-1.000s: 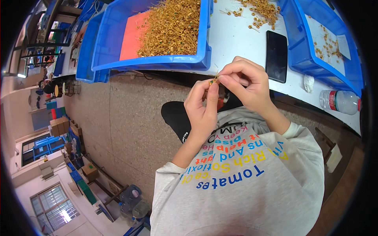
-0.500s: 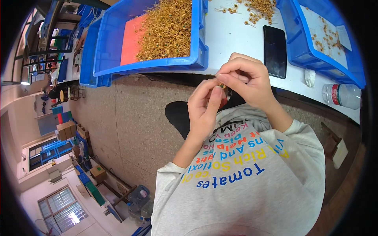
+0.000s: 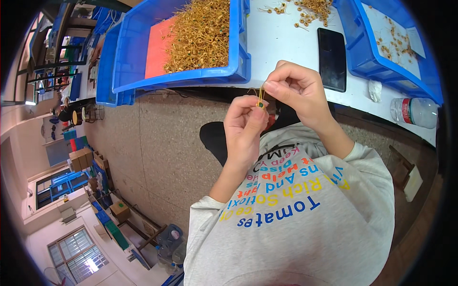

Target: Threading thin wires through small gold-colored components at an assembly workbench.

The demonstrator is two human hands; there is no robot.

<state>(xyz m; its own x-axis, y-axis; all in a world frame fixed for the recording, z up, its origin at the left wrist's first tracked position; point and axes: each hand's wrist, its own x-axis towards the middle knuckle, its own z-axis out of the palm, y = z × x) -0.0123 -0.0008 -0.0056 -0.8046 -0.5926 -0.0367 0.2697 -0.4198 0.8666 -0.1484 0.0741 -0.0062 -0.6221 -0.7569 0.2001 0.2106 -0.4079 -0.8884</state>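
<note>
A small copper-coloured wire coil with a green core (image 3: 260,105) is pinched between the thumb and fingers of my left hand (image 3: 242,125). Its thin wire leads (image 3: 261,94) stand up from my fingertips, some curling to the left. My right hand (image 3: 299,95), thumb pressed against the bent forefinger, grips the upper end of a lead. Both hands are raised just in front of the table edge. Beyond them, a blue bin (image 3: 236,69) holds a large heap of similar coils (image 3: 200,40) beside a red-orange sheet (image 3: 157,50).
More loose coils (image 3: 312,12) lie on the white tabletop (image 3: 281,45). A black phone (image 3: 332,59) rests right of them. Farther right stand another blue bin (image 3: 360,47) with a few coils, a crumpled white tissue (image 3: 375,90) and a clear plastic bottle (image 3: 414,112) lying on its side.
My hands have drawn slightly apart, the left moving a little down. The coil and its upright leads now show between them; earlier my fingers mostly covered them.
</note>
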